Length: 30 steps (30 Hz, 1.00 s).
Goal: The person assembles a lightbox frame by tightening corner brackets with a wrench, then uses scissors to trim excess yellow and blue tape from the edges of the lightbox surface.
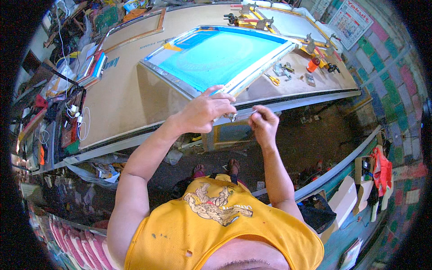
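A screen-printing frame (265,67) with pale edges and bright blue mesh (225,51) lies tilted on the table, its near corner close to me. My left hand (202,111) is at that corner, fingers curled round a small shiny metal piece (231,117) whose kind I cannot make out. One finger overlaps the corner; whether it touches the frame is unclear. To its right, over the table's front edge, my right hand (264,123) is closed in a pinch. A tiny pale bit shows at its fingertips, too small to name.
Yellow-handled scissors (273,79), metal parts (282,69) and an orange bottle (312,64) lie right of the frame. Clamps (265,22) hold another frame behind. A wooden frame (135,31) and books (92,67) are at left. White cables (81,121) hang near the left edge.
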Tool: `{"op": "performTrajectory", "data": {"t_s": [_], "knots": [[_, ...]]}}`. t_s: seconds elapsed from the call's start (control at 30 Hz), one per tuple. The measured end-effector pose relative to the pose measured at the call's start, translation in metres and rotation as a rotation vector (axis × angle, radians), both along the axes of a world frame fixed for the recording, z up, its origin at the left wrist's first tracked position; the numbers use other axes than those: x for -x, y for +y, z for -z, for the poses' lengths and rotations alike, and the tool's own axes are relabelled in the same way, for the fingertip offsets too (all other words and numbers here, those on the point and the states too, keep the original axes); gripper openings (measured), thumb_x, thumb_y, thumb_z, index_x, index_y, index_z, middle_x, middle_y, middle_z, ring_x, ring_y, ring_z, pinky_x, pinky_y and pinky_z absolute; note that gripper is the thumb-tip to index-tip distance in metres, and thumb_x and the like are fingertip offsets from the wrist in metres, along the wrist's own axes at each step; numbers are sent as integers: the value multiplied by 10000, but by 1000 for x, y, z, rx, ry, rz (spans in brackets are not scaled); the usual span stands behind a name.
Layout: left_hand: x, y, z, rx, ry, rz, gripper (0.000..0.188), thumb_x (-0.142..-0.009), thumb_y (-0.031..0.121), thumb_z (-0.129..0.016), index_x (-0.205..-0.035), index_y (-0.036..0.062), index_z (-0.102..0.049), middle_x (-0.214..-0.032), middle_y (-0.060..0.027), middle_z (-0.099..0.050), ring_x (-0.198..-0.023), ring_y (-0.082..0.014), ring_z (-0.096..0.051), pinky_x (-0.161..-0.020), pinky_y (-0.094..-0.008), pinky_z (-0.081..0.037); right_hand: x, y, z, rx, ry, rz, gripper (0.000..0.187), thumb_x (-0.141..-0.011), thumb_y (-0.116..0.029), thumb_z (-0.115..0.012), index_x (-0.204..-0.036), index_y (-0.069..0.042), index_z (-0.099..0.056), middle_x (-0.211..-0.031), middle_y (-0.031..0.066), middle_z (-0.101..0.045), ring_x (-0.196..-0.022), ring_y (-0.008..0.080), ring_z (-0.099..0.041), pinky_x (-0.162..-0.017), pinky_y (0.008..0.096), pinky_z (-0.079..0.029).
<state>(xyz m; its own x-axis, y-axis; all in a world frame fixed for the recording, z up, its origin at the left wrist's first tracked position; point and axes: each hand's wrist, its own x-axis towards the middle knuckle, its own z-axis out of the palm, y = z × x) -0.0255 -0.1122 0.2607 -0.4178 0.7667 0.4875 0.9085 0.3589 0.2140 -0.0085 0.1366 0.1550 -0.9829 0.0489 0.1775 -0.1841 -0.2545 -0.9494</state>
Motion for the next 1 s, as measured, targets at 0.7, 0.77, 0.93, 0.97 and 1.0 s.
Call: {"op": "performTrajectory", "data": {"t_s": [0.7, 0.77, 0.93, 0.97, 1.0], "knots": [[23, 29, 35, -109, 54, 46, 194, -656, 33, -673, -831, 118, -685, -787, -22, -687, -841, -195, -668, -1033, -457, -379, -91, -86, -23, -790, 827, 111, 138, -866, -77, -724, -978, -44, -651, -930, 111, -717, -754, 258, -716, -614, 351, -581], [26, 32, 34, -64, 57, 47, 168, -684, 54, -679, -843, 107, -700, -799, -34, -702, -851, -193, -673, -1028, -441, -374, -84, -67, 29, -689, 828, 89, 322, -817, -27, -758, -1087, -52, -583, -1015, 154, -712, -846, 292, -730, -671, 346, -601], [26, 37, 23, -52, 38, 68, 206, -632, 68, -703, -837, 86, -689, -780, -40, -693, -822, -209, -672, -1003, -455, -402, -60, -78, 61, -315, 396, 150, 404, -841, 13, -731, -1196, -50, -548, -909, 109, -674, -709, 206, -660, -624, 313, -538], [26, 36, 22, -63, 33, 72, 197, -641, 89, -721, -835, 83, -688, -776, -39, -690, -811, -211, -670, -999, -454, -404, -54, -67, 73, -375, 307, 4, 344, -869, 21, -703, -1179, -35, -565, -859, 71, -656, -698, 154, -643, -600, 279, -525], [26, 35, 22, -74, 23, 74, 193, -650, 110, -738, -834, 81, -686, -771, -38, -688, -800, -214, -667, -996, -453, -406, -50, -58, 69, -432, 213, -145, 285, -897, 28, -675, -1162, -19, -582, -810, 33, -638, -687, 102, -626, -577, 246, -513]]}}
